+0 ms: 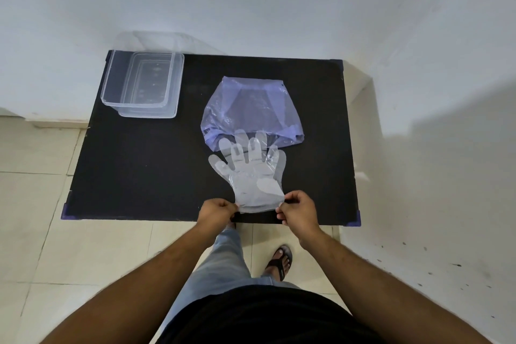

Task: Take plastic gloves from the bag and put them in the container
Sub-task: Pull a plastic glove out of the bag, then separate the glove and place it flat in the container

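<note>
Black table [139,165] is sitting against a white wall, purple corner caps showing at the near edge. Clear plastic container [143,84] is standing at the far left corner, no label or writing readable on it. Purple translucent bag [251,109] is lying mid-table, mouth facing the person, no print legible. Clear plastic gloves [251,176] are lying flat just in front of the bag, fingertips overlapping its mouth, cuff toward the near edge. Left hand [216,211] is pinching the cuff's left corner, fingers closed on it; right hand [298,209] is pinching the right corner likewise. Container is sitting well apart from the gloves.
</note>
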